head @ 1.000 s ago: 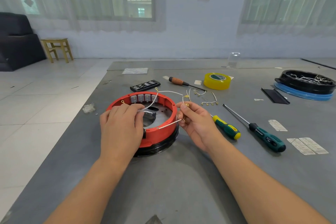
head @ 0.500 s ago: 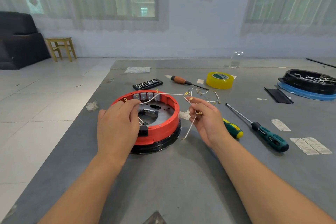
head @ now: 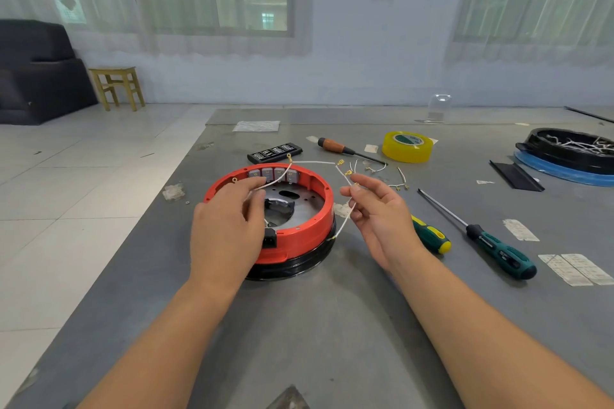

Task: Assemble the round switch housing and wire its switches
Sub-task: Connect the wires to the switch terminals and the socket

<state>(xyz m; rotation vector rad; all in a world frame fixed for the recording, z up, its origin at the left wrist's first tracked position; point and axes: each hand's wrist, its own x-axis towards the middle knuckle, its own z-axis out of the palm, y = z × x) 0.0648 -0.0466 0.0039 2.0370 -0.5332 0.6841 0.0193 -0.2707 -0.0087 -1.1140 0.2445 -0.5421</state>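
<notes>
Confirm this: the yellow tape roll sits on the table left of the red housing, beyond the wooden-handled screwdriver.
Wrong side. In the head view the yellow tape roll sits on the table right of the red housing, just past the wooden-handled screwdriver.

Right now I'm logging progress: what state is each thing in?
red housing: open-topped, seated on a black base
switches: four fitted inside the far wall
white wire: pinched by right hand
left hand: holding a wire over the housing
screwdrivers: lying unused
</notes>
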